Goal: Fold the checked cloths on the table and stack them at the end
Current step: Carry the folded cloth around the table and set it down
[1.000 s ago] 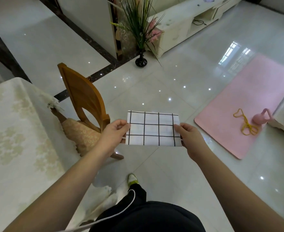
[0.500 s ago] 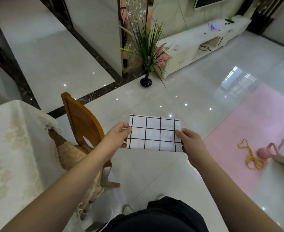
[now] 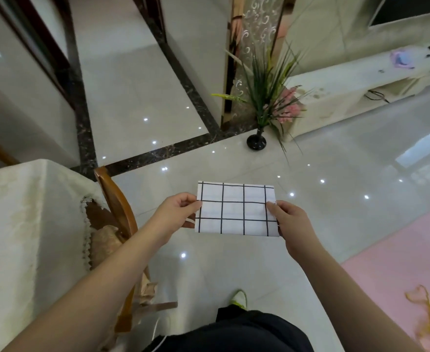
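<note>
A folded white cloth with a black check pattern [image 3: 235, 209] hangs flat in the air in front of me, above the tiled floor. My left hand [image 3: 177, 214] pinches its left edge. My right hand [image 3: 288, 224] pinches its right edge. The table [image 3: 18, 224], covered with a cream cloth, lies to my left; no other checked cloth shows on the part in view.
A wooden chair [image 3: 117, 214] with a cushion stands against the table's right side. A black vase with green and pink plants [image 3: 264, 102] is on the floor ahead. A pink mat [image 3: 399, 270] with a yellow cord [image 3: 429, 318] lies at the right. A white low cabinet [image 3: 361, 87] stands beyond.
The view has tilted up and turned toward the table, showing more of the room ahead. Both hands still hold the folded cloth the same way, a little farther from the chair.
</note>
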Demonstrator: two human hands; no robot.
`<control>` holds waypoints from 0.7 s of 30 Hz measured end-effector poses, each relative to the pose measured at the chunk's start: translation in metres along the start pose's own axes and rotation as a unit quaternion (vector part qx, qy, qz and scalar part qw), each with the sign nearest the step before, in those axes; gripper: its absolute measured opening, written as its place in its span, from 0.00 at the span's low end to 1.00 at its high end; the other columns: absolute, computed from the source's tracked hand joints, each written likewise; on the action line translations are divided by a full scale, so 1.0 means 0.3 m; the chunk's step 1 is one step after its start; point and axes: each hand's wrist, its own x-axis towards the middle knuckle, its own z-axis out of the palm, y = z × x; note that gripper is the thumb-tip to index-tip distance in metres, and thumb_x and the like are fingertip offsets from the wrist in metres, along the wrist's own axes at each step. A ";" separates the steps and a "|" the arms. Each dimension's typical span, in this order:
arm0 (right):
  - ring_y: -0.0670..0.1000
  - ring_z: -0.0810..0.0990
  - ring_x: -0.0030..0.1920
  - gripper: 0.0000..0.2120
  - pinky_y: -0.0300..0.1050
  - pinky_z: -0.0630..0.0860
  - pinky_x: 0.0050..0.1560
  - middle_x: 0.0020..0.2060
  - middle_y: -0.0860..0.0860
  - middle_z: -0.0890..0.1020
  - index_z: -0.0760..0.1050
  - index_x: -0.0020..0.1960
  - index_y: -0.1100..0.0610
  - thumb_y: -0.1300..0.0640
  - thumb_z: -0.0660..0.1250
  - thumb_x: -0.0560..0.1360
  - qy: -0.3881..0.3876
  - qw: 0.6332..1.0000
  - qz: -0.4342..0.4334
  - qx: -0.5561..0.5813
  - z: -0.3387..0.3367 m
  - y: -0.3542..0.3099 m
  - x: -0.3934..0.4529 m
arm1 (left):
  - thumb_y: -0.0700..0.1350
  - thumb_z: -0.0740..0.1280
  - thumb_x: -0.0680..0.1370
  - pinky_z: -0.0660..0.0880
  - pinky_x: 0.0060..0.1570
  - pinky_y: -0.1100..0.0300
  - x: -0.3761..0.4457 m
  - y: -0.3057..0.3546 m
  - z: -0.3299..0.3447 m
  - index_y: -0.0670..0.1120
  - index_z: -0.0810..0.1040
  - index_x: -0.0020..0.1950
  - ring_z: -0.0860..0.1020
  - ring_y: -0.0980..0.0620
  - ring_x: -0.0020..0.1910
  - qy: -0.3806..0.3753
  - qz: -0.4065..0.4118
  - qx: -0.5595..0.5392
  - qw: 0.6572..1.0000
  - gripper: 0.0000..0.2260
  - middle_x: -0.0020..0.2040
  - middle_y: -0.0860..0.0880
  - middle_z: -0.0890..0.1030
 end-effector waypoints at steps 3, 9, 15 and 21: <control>0.52 0.83 0.43 0.07 0.50 0.80 0.47 0.44 0.55 0.85 0.82 0.48 0.59 0.58 0.66 0.78 -0.035 0.999 0.001 -0.018 -0.025 -0.057 0.119 | 0.42 0.67 0.79 0.78 0.35 0.62 0.064 0.037 0.018 0.43 0.79 0.46 0.77 0.57 0.33 0.021 -0.006 -0.014 1.000 0.04 0.33 0.53 0.79; 0.54 0.82 0.44 0.08 0.52 0.80 0.48 0.45 0.59 0.84 0.81 0.48 0.61 0.57 0.66 0.78 -0.076 0.997 0.000 -0.033 0.031 -0.132 0.291 | 0.41 0.66 0.80 0.77 0.34 0.63 0.151 0.091 -0.003 0.40 0.79 0.50 0.78 0.56 0.34 0.065 -0.011 -0.043 0.997 0.05 0.37 0.51 0.81; 0.52 0.82 0.42 0.09 0.49 0.80 0.45 0.43 0.57 0.84 0.81 0.49 0.62 0.57 0.65 0.79 -0.130 0.989 -0.007 -0.070 0.193 -0.217 0.449 | 0.42 0.66 0.80 0.78 0.38 0.60 0.259 0.095 -0.124 0.39 0.80 0.52 0.80 0.50 0.41 0.115 -0.017 -0.080 0.990 0.07 0.42 0.47 0.82; 0.46 0.76 0.30 0.10 0.37 0.72 0.32 0.34 0.53 0.79 0.80 0.47 0.63 0.57 0.66 0.78 -0.163 0.980 -0.015 -0.114 0.419 -0.319 0.611 | 0.42 0.67 0.80 0.77 0.36 0.62 0.397 0.094 -0.298 0.43 0.81 0.49 0.81 0.53 0.38 0.163 -0.028 -0.130 0.978 0.04 0.39 0.49 0.82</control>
